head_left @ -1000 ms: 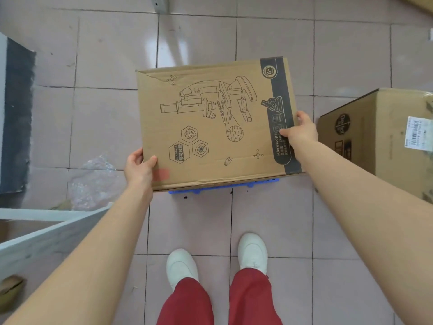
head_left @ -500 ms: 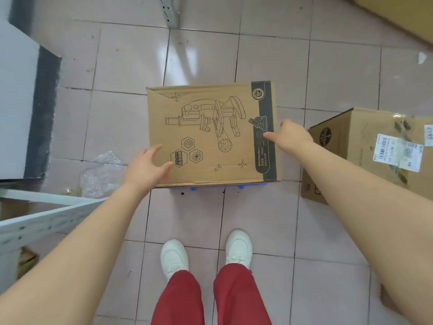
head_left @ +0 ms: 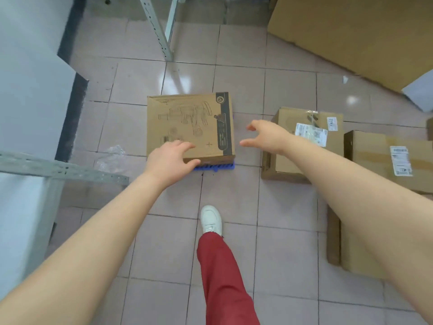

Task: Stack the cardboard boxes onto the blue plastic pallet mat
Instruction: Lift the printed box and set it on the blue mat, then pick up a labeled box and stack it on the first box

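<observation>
Head view. A printed brown cardboard box (head_left: 190, 127) with a dark side band lies flat on the blue plastic pallet mat (head_left: 214, 167), of which only the near edge shows, on the pink tiled floor (head_left: 234, 254). Left hand (head_left: 169, 160): grip spread open, empty, over the box's near left corner; whether it touches cannot be told. Right hand (head_left: 266, 134): grip open, empty, just beside the box's right edge. Two labelled cardboard boxes (head_left: 309, 141) stand on the floor to the right.

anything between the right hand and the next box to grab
Nothing visible. The right hand is open over bare floor, and the nearest labelled box sits just to its right. The printed box already lies on the blue mat.
</observation>
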